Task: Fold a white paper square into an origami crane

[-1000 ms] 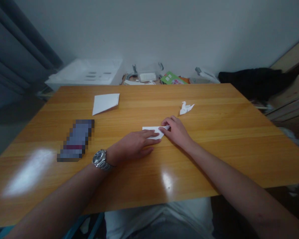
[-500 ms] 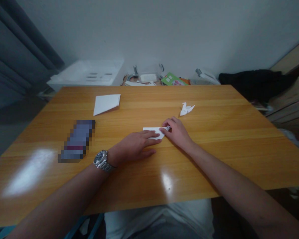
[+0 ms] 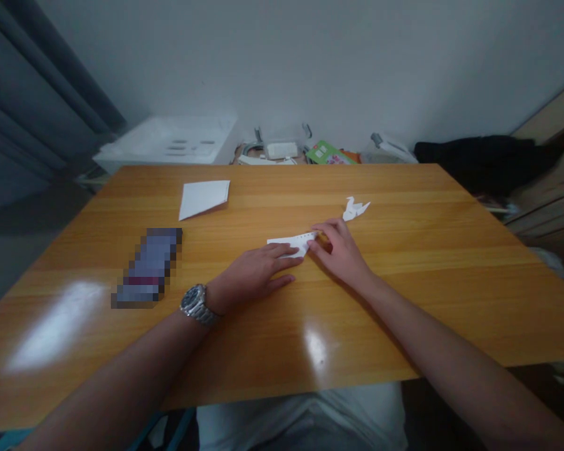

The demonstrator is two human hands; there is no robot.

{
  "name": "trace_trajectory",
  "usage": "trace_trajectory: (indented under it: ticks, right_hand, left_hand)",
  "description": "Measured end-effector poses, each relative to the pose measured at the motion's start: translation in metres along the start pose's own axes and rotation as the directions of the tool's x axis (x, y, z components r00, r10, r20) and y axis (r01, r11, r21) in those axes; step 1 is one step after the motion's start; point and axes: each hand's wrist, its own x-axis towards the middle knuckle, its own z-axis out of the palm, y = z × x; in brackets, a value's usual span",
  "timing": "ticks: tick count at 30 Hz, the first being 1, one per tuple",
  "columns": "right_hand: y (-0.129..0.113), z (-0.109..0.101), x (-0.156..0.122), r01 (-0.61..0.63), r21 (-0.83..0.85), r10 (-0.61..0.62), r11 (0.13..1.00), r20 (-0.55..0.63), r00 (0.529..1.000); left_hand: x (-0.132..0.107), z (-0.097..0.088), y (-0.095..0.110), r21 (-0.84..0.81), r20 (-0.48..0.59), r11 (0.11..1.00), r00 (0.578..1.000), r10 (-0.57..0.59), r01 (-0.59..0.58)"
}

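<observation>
A small folded strip of white paper [image 3: 286,241] with a row of dark dots along its upper edge lies on the table in front of me. My left hand [image 3: 263,270], with a metal watch at the wrist, rests on the paper with its fingers stretched out flat, covering part of it. At the paper's right end, my right hand [image 3: 337,247] has the tip between thumb and index finger. Just beyond that hand stands a white origami crane [image 3: 355,208].
A larger white sheet [image 3: 204,197] lies at the back left of the wooden table [image 3: 404,300]. A pixelated phone-like object [image 3: 148,266] is at left. Behind the table are a white plastic bin [image 3: 169,141], a green booklet [image 3: 329,153] and dark cloth [image 3: 479,153].
The paper's right end has been raised and turned slightly away from me, baring its dotted edge. My right hand's fingers have shifted with it; my left hand stays almost in place.
</observation>
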Motion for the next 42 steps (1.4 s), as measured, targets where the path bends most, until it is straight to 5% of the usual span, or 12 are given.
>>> trace_trajectory:
  ticks: [5,12,30,42]
  right_hand:
    - [-0.002,-0.015,-0.002,0.104,-0.016,-0.100,0.994,0.180,0.979]
    - [-0.003,-0.027,-0.004,0.288,-0.048,-0.232,0.957,0.474,0.849]
    - [0.001,-0.033,-0.004,0.420,-0.270,-0.216,0.866,0.556,0.803]
    - [0.010,-0.037,-0.002,0.316,-0.399,-0.086,0.861,0.497,0.863]
  left_hand:
    - [0.000,0.001,0.000,0.011,-0.015,1.000,1.000,-0.007,0.007]
    - [0.000,0.000,0.002,-0.002,0.011,1.000,1.000,-0.005,0.005]
    - [0.000,0.003,0.000,0.001,0.012,1.000,1.000,-0.009,0.009]
    - [0.000,0.002,0.000,0.013,0.026,1.000,1.000,-0.003,0.002]
